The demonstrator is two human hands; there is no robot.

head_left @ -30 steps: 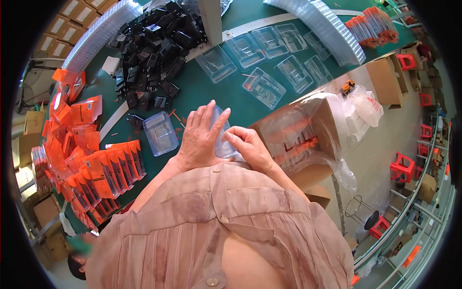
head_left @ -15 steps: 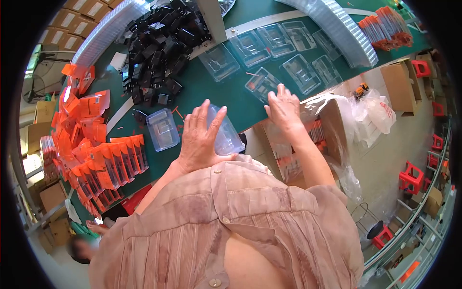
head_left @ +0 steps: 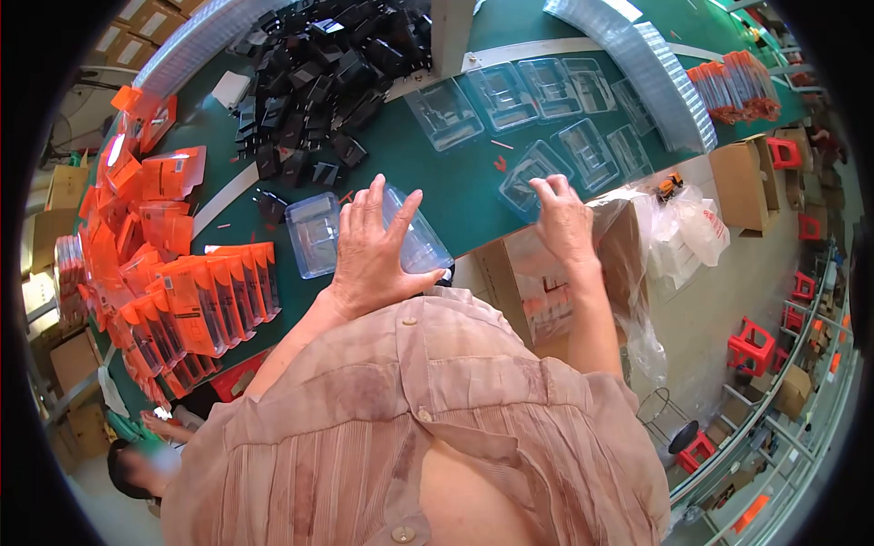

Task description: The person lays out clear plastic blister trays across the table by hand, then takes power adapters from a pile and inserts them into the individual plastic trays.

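Observation:
My left hand [head_left: 366, 238], fingers spread, lies palm down between two clear plastic blister pieces. It covers part of the left piece [head_left: 312, 238] and rests against the right piece [head_left: 421, 238]. Whether the two are joined under the hand is hidden. Farther right, my right hand [head_left: 565, 218] has its fingers bent together at the near edge of a clear blister tray [head_left: 528, 182], pinching it. Several similar clear trays [head_left: 503, 98] lie beyond it. A heap of black plug adapters [head_left: 319, 91] is beyond my left hand.
Orange packages [head_left: 209, 305] stand and lie on the left of the green table [head_left: 382, 146]. Nested clear trays [head_left: 669, 86] curve along the right, near more orange packs [head_left: 736, 86]. Below the table edge is a carton [head_left: 546, 291]. A person [head_left: 137, 469] sits at lower left.
The view has shifted. My right hand has drawn its tray slightly nearer and to the right. My left hand stays spread, and the left blister piece sits closer to it.

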